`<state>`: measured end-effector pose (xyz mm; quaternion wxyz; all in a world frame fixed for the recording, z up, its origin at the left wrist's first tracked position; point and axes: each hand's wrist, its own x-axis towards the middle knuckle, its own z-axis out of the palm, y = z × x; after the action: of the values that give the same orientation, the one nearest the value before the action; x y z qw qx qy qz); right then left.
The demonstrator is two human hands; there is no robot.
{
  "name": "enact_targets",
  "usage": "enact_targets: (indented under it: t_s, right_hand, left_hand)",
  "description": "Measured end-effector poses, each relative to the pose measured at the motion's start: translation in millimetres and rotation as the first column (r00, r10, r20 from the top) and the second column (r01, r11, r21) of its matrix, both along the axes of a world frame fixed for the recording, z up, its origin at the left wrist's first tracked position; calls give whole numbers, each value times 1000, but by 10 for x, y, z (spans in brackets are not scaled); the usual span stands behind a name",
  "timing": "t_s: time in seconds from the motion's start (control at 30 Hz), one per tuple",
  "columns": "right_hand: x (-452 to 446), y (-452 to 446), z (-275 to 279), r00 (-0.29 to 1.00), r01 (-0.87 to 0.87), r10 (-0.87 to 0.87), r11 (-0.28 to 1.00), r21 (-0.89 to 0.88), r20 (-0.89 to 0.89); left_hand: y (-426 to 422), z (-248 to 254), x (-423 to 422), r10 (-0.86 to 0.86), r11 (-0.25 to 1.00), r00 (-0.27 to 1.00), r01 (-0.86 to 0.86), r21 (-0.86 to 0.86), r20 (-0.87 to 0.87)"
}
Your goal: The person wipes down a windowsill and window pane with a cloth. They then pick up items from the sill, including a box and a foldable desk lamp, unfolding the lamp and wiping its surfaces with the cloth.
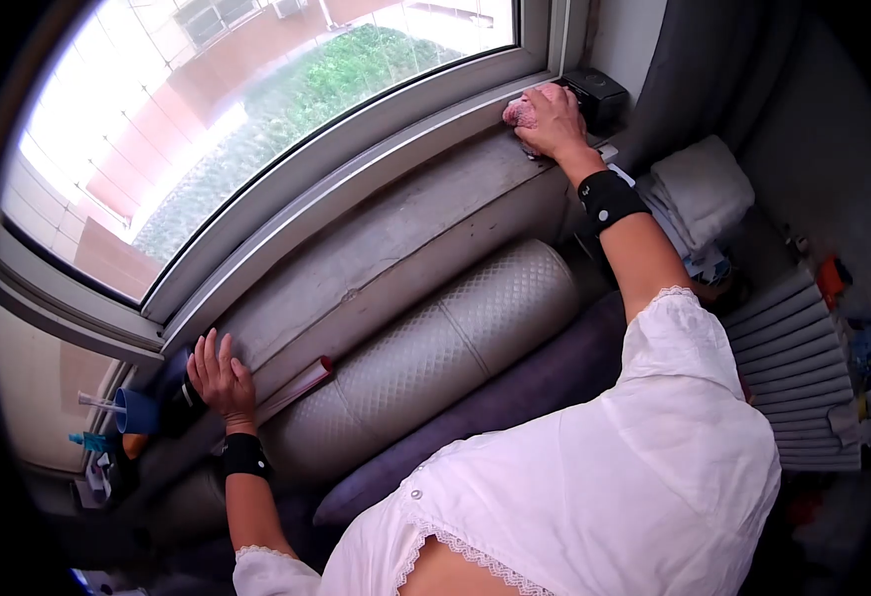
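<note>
At the far right end of the grey window sill (pixel 356 258), my right hand (pixel 553 121) is closed over a pink cloth (pixel 527 111), close beside a black box (pixel 597 97). My left hand (pixel 221 372) rests on the left end of the sill with its fingers spread, holding nothing. A blue cup (pixel 135 410) with thin sticks in it stands to the left of that hand. Both wrists wear black bands.
Below the sill lie a rolled grey quilted mat (pixel 435 333) and a dark purple cushion (pixel 495 397). The window frame (pixel 356 169) borders the sill. Folded towels (pixel 702 189) and a grey ridged panel (pixel 788 368) are at the right.
</note>
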<state>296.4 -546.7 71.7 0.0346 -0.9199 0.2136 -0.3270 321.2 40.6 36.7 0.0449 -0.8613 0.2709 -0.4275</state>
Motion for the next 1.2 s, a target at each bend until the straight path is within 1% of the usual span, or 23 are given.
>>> enact_targets:
  t_s: [0.07,0.13,0.23,0.27,0.33,0.4,0.47,0.53,0.6,0.63,0.7,0.77,0.8,0.83,0.87,0.9,0.93,0.97,1.0,1.07,1.13,1.17,1.2]
  right_hand:
    - [132,53,-108,992,78,-66,991,-106,111]
    - [203,229,-170,970,223,-199,956,-190,139]
    - [167,499,-181,976,157,-107,947,-279,189]
    - [179,618,-194,968,161,-89,937,-308,236]
    - [103,907,-112,981,60,-4,959,-278,196]
    - [61,1210,-56,977,-93,131,972,-215,171]
    - [34,1653,-74,942,-181,234,958,-221,240]
    - [35,2128,-86,892,-245,343,914,-322,294]
    - [71,2518,-92,843,-341,432,890,-302,320]
    - [57,2739,-105,809,-401,483,871,-285,334]
    - [27,2937,-4,734,-565,573,813,-141,364]
    - [-97,3023,159,679,-685,606,726,59,415]
    - [-78,2921,204,629,-769,644,597,228,435]
    - [-69,2818,271,599,-800,599,421,427,532]
    - [-15,2672,290,574,-814,485,255,522,660]
    - [161,2459,203,651,-748,286,81,659,703]
    - [-4,2375,399,611,-777,157,-69,626,776]
    - [200,2136,280,421,-905,195,157,396,886]
    - [160,2024,306,464,-883,231,191,428,855]
    - [357,1861,201,549,-803,449,517,296,705]
    - [188,2095,309,665,-745,656,551,375,357]
    - [280,2180,85,617,-784,759,616,77,207]
    - [202,2368,85,643,-729,719,680,-77,263]
  left_hand:
    - [1,-15,20,-16,1000,1000,16,8,24]
    - [10,-12,6,-11,1000,1000,11,10,26]
    - [11,-11,9,-4,1000,999,4,10,37]
    - [7,-12,10,-3,1000,999,2,8,42]
    - [17,-10,5,-8,1000,1000,8,1,23]
    - [14,3,9,-10,1000,1000,10,-3,17]
    - [12,-3,-8,-1,1000,1000,1,-7,16]
    - [13,-4,-2,-25,1000,999,26,-16,36]
    - [30,-28,26,-38,999,998,40,-21,59]
    - [31,-13,16,-30,999,998,32,-23,51]
    - [0,17,-20,-24,999,999,25,-28,41]
    - [-9,38,-37,-28,999,998,29,-16,57]
    - [-70,50,-38,-34,999,996,35,-14,79]
    - [-216,91,-115,-124,988,991,127,-91,47]
    - [-429,151,-190,-219,960,975,220,-172,27]
    - [-671,190,-242,-310,921,950,289,-261,-42]
    - [-909,204,-288,-404,869,909,345,-354,-105]
    - [-1140,124,-216,-425,836,893,326,-441,-145]
    - [-1356,42,-142,-454,794,873,304,-527,-180]
    - [-1664,78,-116,-400,788,862,150,-597,-311]
    - [-1813,117,-38,-352,793,824,10,-610,-443]
    - [-1855,138,2,-325,800,798,-54,-597,-508]
    - [-1865,170,38,-298,806,766,-117,-580,-569]
